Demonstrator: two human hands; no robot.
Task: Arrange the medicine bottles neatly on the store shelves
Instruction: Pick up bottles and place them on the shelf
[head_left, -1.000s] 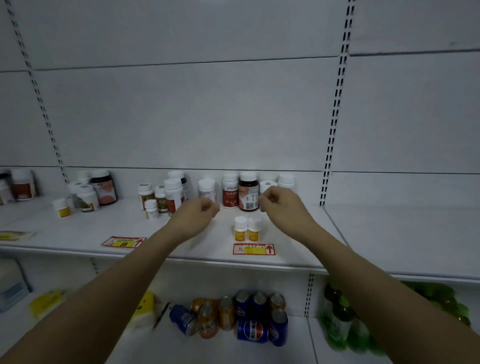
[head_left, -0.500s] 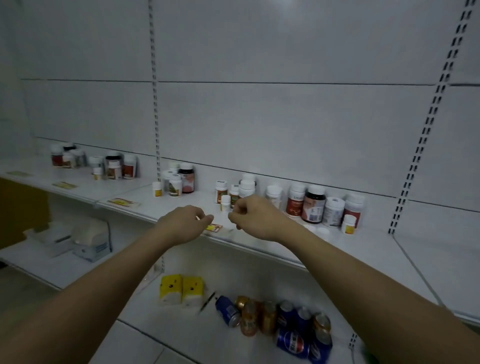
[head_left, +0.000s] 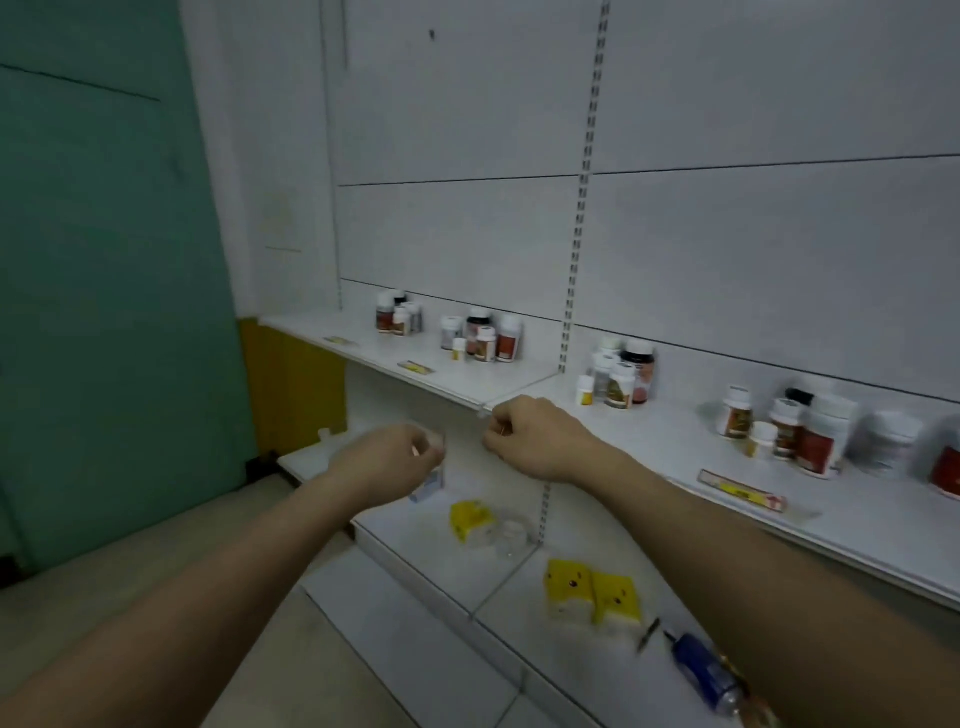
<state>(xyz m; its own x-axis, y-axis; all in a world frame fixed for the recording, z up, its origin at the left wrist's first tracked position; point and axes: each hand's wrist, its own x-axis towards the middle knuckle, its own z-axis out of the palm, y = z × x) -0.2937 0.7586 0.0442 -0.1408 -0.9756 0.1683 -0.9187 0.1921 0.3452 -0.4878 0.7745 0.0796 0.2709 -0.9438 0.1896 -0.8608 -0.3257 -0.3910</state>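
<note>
Two curled fists, left hand (head_left: 392, 462), right hand (head_left: 540, 441), before medicine bottles (head_left: 480, 338)

Both hands, L (head_left: 387, 460) & R (head_left: 537, 439), curled, empty, arms fwd.

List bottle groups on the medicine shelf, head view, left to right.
Far-left bottle cluster → second bottle cluster → upright post → third bottle cluster → right bottle cluster, running out of frame.
</note>
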